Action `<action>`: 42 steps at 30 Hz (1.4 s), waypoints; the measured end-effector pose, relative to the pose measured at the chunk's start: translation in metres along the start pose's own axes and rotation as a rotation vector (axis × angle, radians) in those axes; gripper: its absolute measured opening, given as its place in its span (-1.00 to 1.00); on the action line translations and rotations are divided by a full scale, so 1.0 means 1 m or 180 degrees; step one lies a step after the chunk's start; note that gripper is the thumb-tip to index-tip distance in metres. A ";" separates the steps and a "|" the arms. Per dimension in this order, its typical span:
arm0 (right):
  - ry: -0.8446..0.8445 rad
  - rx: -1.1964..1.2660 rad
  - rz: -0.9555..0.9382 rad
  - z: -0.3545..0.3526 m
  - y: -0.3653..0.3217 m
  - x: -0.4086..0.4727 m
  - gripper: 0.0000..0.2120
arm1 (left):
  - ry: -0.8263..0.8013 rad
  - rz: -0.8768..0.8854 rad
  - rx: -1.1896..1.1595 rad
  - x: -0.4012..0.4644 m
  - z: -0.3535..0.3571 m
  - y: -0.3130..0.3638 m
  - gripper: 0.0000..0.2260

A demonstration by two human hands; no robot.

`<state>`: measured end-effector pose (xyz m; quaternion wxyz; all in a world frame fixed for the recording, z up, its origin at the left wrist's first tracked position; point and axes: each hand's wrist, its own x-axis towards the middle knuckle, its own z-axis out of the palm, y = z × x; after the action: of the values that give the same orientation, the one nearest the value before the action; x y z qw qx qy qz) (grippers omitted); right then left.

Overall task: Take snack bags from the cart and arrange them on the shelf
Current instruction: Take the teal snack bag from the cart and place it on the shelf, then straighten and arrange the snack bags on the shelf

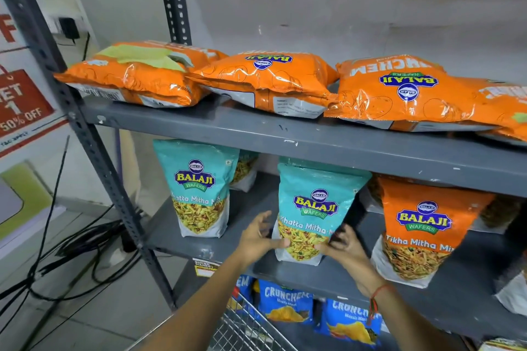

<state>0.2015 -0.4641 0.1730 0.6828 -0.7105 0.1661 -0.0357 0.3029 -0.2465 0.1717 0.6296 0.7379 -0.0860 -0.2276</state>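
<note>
Clearly, the grey metal shelf (313, 139) is filling up: orange bags (265, 80) are lying flat on its top level, and on the middle level, the landmark for what follows, a teal bag (199, 188) is standing toward the left end and an orange Tikha Mitha bag (419, 234) toward the right end. Between those two, near the front edge of that level, the teal Khatta Mitha bag (310, 211) is standing upright; this is the one being arranged. Below that level, blue Crunchem bags (285, 305) are showing, and the wire cart (242, 328) is sitting in front of them.

By my reading, the placing step is in hand, with the bag already resting on the level and being squared up. Next, letting go calls for the bag to be balancing on its own base, then a reach down toward the cart.

Both forearms are reaching up and forward. The left hand (256, 236) is pressing the bag's lower left edge, fingers partly curled. The right hand (345, 245) is pinching the lower right corner.
</note>
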 end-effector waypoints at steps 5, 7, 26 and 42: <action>-0.0421 -0.0175 0.0347 0.012 0.028 0.005 -0.25 | -0.0043 0.0050 -0.0181 0.002 0.015 -0.031 -0.32; -0.0348 -0.0116 0.0335 0.015 0.033 0.011 -0.30 | 0.0087 0.0118 -0.0142 0.004 0.019 -0.036 -0.37; 0.0021 -0.0056 0.0014 0.013 0.044 0.012 -0.04 | 0.0724 0.0474 -0.0070 -0.012 0.028 -0.023 -0.54; 0.2108 0.0077 -0.0414 -0.118 0.015 -0.121 -0.61 | 0.0113 0.1006 0.0489 -0.059 0.192 0.030 -0.58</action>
<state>0.0515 -0.5428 0.1875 0.5965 -0.6613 0.3328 -0.3101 0.1710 -0.3987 0.1943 0.6007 0.7650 -0.2069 -0.1056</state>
